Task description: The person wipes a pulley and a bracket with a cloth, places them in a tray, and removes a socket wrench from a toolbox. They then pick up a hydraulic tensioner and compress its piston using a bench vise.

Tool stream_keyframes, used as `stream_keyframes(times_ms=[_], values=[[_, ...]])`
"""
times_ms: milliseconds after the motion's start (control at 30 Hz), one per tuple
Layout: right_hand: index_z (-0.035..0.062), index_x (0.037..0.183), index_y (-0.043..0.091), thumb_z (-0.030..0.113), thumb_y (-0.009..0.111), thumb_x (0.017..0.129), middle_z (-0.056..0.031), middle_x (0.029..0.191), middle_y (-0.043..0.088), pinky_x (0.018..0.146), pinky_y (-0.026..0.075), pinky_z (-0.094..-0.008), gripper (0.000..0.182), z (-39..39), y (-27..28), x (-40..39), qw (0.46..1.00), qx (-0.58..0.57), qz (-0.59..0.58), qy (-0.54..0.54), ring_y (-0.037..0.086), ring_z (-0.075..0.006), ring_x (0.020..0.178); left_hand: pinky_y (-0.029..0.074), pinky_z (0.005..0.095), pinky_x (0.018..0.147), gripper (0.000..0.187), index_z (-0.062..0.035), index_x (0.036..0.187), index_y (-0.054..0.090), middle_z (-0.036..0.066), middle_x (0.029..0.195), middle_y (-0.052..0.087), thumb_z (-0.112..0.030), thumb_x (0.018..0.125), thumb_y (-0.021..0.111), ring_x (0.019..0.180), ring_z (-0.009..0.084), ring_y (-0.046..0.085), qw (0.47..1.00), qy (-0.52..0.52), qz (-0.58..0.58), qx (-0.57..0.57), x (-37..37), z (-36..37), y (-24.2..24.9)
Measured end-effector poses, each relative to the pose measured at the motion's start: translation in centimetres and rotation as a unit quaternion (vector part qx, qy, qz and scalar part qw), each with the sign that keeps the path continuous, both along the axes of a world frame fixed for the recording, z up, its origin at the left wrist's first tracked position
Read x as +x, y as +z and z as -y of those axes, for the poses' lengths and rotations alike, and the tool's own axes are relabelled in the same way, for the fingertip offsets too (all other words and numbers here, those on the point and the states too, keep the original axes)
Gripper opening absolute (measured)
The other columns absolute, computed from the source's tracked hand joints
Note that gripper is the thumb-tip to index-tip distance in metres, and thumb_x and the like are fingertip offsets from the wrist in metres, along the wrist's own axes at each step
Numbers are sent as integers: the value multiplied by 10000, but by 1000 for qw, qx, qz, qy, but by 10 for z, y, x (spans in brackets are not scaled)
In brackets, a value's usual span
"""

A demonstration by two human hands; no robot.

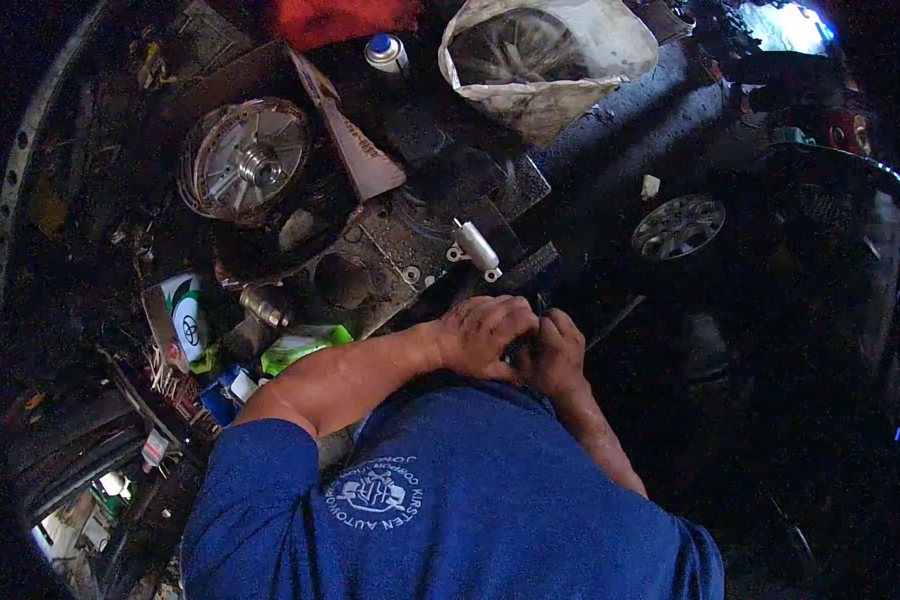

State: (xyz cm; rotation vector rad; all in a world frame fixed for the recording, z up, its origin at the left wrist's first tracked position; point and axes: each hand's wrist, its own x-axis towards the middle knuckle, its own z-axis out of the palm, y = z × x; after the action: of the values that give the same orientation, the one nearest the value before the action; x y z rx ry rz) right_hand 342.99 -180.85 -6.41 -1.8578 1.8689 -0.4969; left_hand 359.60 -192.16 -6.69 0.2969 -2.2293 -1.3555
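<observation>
Both hands bunched over a small dark part at the near edge of a greasy workbench.

Left hand point(482, 335) curled narrow over the top, right hand point(550, 355) cupped under it, fingers closed on a small dark part point(523, 348) (mostly hidden; can't identify it). Just beyond the knuckles: a white cylindrical fitting point(476, 247) on a dirty metal plate point(400, 255). Finned rotor point(245, 160) well off to the left. Judgement: light is poor here, so grip steady, work close, keep loose bits on the plate.
</observation>
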Motion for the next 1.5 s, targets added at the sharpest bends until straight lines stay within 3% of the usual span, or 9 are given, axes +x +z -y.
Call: stream_keyframes(times_ms=[233, 300, 433, 500, 833, 900, 1000, 1300, 1500], values=[[74, 844, 579, 300, 793, 483, -153, 859, 559, 640, 482, -452, 477, 5, 5, 3, 1000, 7, -23, 12, 559, -366, 771, 480, 448, 713, 560, -43, 969, 494, 137, 886, 545, -346, 584, 766, 825, 363, 568, 999, -8, 39, 6, -1, -1, 3], [67, 709, 547, 62, 664, 592, -111, 691, 519, 504, 425, -417, 165, 18, 18, 8, 997, -66, 41, -9, 512, -332, 609, 479, 449, 712, 561, -44, 968, 491, 134, 881, 543, -349, 587, 767, 829, 363, 568, 999, -13, 46, 12, -1, 0, 5], [67, 712, 546, 60, 664, 601, -111, 683, 515, 497, 422, -416, 162, 15, 11, 6, 996, -75, 49, -10, 513, -327, 605, 481, 444, 719, 554, -52, 975, 495, 135, 899, 543, -350, 596, 769, 831, 364, 569, 998, -13, 55, 13, 0, 2, 7], [69, 829, 581, 282, 780, 495, -154, 860, 564, 617, 484, -435, 443, 8, 6, 0, 1000, 20, -5, -7, 565, -368, 764, 481, 443, 723, 554, -56, 981, 496, 136, 908, 543, -347, 597, 769, 831, 365, 569, 998, -14, 50, 18, -2, 3, 9], [60, 676, 483, 66, 674, 549, -102, 636, 435, 466, 386, -394, 230, 19, 12, -8, 994, -99, 45, -4, 462, -306, 557, 499, 444, 703, 568, -58, 1029, 492, 149, 937, 542, -320, 612, 774, 856, 370, 579, 997, 2, 71, 42, -10, 0, 12], [60, 863, 604, 295, 750, 532, -166, 925, 585, 659, 500, -444, 432, 10, 7, -11, 1000, -12, 10, -1, 585, -370, 817, 500, 443, 706, 563, -59, 1026, 492, 150, 937, 540, -322, 615, 774, 853, 372, 579, 997, 0, 66, 47, -11, -1, 12], [61, 848, 600, 316, 757, 528, -170, 931, 589, 663, 496, -457, 438, 11, 8, -14, 999, 40, 11, 7, 583, -375, 815, 501, 441, 708, 551, -61, 1019, 492, 149, 935, 540, -324, 623, 771, 855, 369, 580, 996, 3, 66, 54, -10, -1, 14], [74, 685, 491, 75, 662, 585, -116, 656, 458, 482, 397, -408, 198, 25, 19, -7, 995, -73, 62, 12, 472, -321, 575, 502, 435, 700, 560, -65, 1020, 489, 140, 940, 534, -332, 620, 774, 856, 358, 581, 995, -10, 78, 64, -9, -2, 8], [75, 692, 493, 86, 663, 586, -107, 645, 465, 483, 406, -414, 200, 27, 21, -4, 996, -87, 35, 4, 481, -322, 580, 501, 433, 690, 578, -66, 1023, 485, 137, 948, 532, -342, 608, 778, 852, 357, 581, 996, 2, 75, 49, -9, -2, 9]])
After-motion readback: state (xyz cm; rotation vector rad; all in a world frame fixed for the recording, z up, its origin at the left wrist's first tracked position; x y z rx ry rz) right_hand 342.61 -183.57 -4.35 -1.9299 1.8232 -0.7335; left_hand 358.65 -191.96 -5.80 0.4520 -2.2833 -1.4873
